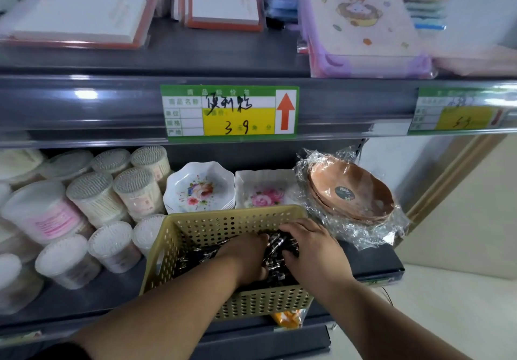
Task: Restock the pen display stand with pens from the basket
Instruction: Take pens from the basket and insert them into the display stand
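Head view: a tan perforated basket (223, 219) sits on the dark lower shelf (84, 298), and both bare arms reach into it, where the dark pens (279, 245) lie heaped at its bottom. The left hand (246, 253) has its grip closed round a bunch of those pens, thumb underneath, while the right hand (310, 247) lies on the heap from the basket's right side with fingertips bent down into it, and I cannot tell whether its grip is clamped on anything. Behind the basket stand flowered dishes (200, 189), to its left tubs of cotton swabs (92, 191), and to its right brown bowls in clear wrap (352, 189).
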